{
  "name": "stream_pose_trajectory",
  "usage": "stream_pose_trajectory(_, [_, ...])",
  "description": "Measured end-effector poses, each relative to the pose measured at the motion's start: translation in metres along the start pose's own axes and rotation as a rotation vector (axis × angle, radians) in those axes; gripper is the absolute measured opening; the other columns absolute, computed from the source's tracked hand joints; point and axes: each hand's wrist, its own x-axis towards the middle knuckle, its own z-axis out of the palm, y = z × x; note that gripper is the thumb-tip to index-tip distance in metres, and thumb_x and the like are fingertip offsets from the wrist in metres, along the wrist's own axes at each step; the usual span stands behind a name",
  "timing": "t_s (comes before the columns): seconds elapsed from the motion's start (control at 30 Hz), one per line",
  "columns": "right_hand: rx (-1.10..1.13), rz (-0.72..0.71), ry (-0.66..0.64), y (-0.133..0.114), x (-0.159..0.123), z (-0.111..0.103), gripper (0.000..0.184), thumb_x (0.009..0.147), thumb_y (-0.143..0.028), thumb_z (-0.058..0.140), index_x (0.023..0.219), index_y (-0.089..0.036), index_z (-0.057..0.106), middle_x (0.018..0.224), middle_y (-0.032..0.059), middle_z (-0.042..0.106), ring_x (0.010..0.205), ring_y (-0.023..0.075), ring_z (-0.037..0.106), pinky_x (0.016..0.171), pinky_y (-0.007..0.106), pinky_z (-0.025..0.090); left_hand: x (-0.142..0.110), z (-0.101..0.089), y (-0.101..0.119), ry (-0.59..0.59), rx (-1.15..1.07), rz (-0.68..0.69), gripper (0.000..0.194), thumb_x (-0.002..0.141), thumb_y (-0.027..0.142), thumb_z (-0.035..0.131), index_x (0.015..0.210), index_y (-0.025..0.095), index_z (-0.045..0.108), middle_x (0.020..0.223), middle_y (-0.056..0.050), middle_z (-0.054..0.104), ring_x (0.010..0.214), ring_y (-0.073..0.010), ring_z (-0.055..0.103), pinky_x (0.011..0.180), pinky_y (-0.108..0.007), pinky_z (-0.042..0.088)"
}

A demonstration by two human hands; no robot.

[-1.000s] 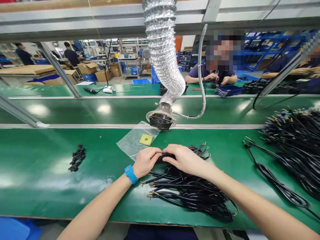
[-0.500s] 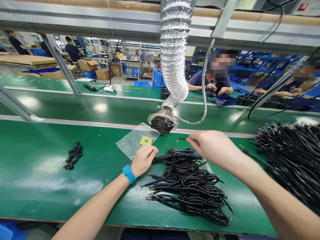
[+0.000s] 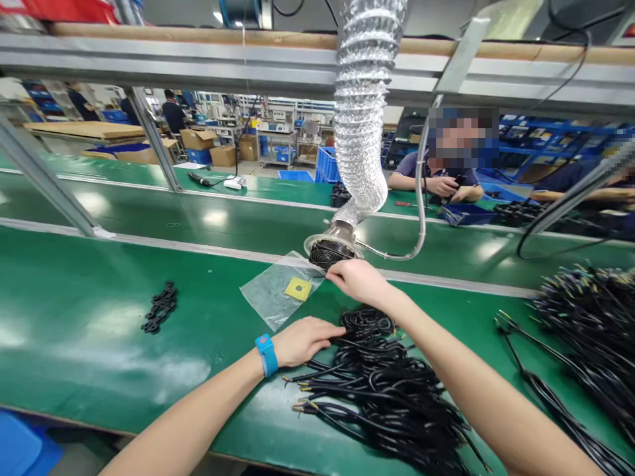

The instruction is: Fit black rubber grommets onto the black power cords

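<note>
A tangled pile of short black cables (image 3: pixel 387 390) with bared wire ends lies on the green bench (image 3: pixel 99 344) in front of me. My left hand (image 3: pixel 303 340), with a blue wristband (image 3: pixel 266 354) on the wrist, rests with fingers stretched flat on the pile's near-left top. My right hand (image 3: pixel 360 281) is further back, fingertips pinched together at the corner of a clear plastic bag (image 3: pixel 268 297), just below the fan grille (image 3: pixel 327 252) of the extraction duct. What the pinch holds is hidden. A yellow square (image 3: pixel 298 289) lies in the bag.
A silver flexible duct (image 3: pixel 361 132) hangs over the bench. Small black parts (image 3: pixel 159 307) lie at the left. A large heap of black cables (image 3: pixel 595 317) fills the right side. Across the belts a person (image 3: pixel 441 178) works beside a blue bin (image 3: pixel 466 213).
My right hand rose off the pile holding a cable end, then moved left and back to the bag by the fan grille. My left hand slid onto the pile and flattened.
</note>
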Motion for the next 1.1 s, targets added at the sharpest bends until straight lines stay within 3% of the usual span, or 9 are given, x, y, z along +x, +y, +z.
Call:
stream_pose_trajectory(0.1, [-0.083, -0.029, -0.034, 0.0, 0.013, 0.019, 0.028, 0.097, -0.025, 0.047, 0.091, -0.015, 0.073, 0.093, 0.0105, 0.074, 0.086, 0.0214, 0.07, 0.071, 0.026, 0.044, 0.0, 0.001, 0.0, 0.018, -0.008, 0.005, 0.039, 0.096, 0.021, 0.046, 0.134, 0.024, 0.055, 0.126, -0.007, 0.066, 0.114, -0.0206, 0.061, 0.099, -0.034, 0.047])
stream_pose_trajectory(0.17, [-0.167, -0.057, -0.069, -0.002, 0.014, 0.016, 0.028, 0.097, -0.022, 0.047, 0.091, -0.012, 0.072, 0.091, 0.0132, 0.074, 0.084, 0.023, 0.07, 0.07, 0.027, 0.046, 0.001, 0.002, -0.001, 0.02, -0.009, 0.003, 0.037, 0.096, 0.02, 0.046, 0.131, 0.023, 0.057, 0.124, -0.007, 0.067, 0.112, -0.0211, 0.062, 0.098, -0.033, 0.047])
stream_pose_trajectory(0.37, [-0.36, -0.122, -0.085, -0.017, 0.007, -0.036, 0.024, 0.086, -0.002, 0.049, 0.086, -0.009, 0.072, 0.08, 0.0155, 0.071, 0.08, 0.0249, 0.07, 0.065, 0.029, 0.046, 0.001, 0.001, -0.003, 0.002, -0.082, 0.02, 0.039, 0.096, 0.017, 0.044, 0.131, 0.024, 0.058, 0.125, -0.006, 0.067, 0.116, -0.0199, 0.061, 0.1, -0.032, 0.046])
stream_pose_trajectory(0.43, [-0.371, -0.126, -0.082, -0.019, 0.01, -0.041, 0.026, 0.085, 0.0, 0.048, 0.085, -0.009, 0.073, 0.079, 0.0155, 0.071, 0.079, 0.0253, 0.07, 0.065, 0.03, 0.046, 0.001, 0.001, -0.003, 0.001, -0.109, 0.019, 0.04, 0.095, 0.015, 0.042, 0.131, 0.024, 0.059, 0.125, -0.006, 0.067, 0.115, -0.0192, 0.062, 0.1, -0.031, 0.047])
stream_pose_trajectory(0.6, [-0.273, -0.174, -0.089, -0.002, 0.014, 0.006, 0.024, 0.086, -0.002, 0.05, 0.085, -0.008, 0.073, 0.084, 0.0159, 0.072, 0.082, 0.0245, 0.07, 0.067, 0.03, 0.045, 0.0, 0.0, 0.002, -0.004, -0.111, -0.024, 0.041, 0.095, 0.016, 0.04, 0.13, 0.028, 0.059, 0.128, -0.002, 0.065, 0.117, -0.0185, 0.061, 0.102, -0.031, 0.046])
stream_pose_trajectory(0.77, [-0.12, -0.127, -0.073, 0.021, -0.006, 0.051, 0.024, 0.094, -0.018, 0.052, 0.086, -0.01, 0.073, 0.087, 0.0138, 0.073, 0.088, 0.0227, 0.068, 0.076, 0.03, 0.044, 0.0, -0.005, 0.011, 0.017, -0.141, -0.073, 0.039, 0.092, 0.018, 0.045, 0.127, 0.024, 0.06, 0.124, -0.006, 0.066, 0.113, -0.0199, 0.062, 0.1, -0.034, 0.048])
stream_pose_trajectory(0.87, [-0.015, -0.11, -0.098, 0.021, -0.022, 0.052, 0.026, 0.096, -0.024, 0.051, 0.087, -0.014, 0.073, 0.087, 0.0104, 0.073, 0.089, 0.0207, 0.067, 0.08, 0.029, 0.042, 0.007, -0.009, 0.019, 0.095, -0.172, -0.179, 0.03, 0.091, 0.025, 0.05, 0.117, 0.021, 0.065, 0.114, -0.006, 0.07, 0.104, -0.0192, 0.064, 0.094, -0.031, 0.05])
stream_pose_trajectory(0.97, [0.078, 0.034, -0.165, 0.019, -0.026, 0.047, 0.027, 0.097, -0.026, 0.048, 0.091, -0.015, 0.073, 0.087, 0.0104, 0.073, 0.087, 0.02, 0.067, 0.075, 0.026, 0.042, 0.022, -0.007, 0.03, 0.169, -0.117, -0.352, 0.03, 0.09, 0.037, 0.053, 0.109, 0.019, 0.067, 0.105, -0.007, 0.071, 0.095, -0.0208, 0.065, 0.085, -0.033, 0.052])
stream_pose_trajectory(1.1, [0.123, 0.147, -0.246, 0.023, -0.02, 0.038, 0.026, 0.095, -0.023, 0.047, 0.092, -0.013, 0.072, 0.089, 0.0114, 0.073, 0.083, 0.0183, 0.067, 0.068, 0.023, 0.042, 0.048, 0.006, 0.043, 0.125, 0.057, -0.42, 0.039, 0.086, 0.048, 0.058, 0.109, 0.017, 0.064, 0.105, -0.012, 0.07, 0.1, -0.0286, 0.064, 0.087, -0.041, 0.051])
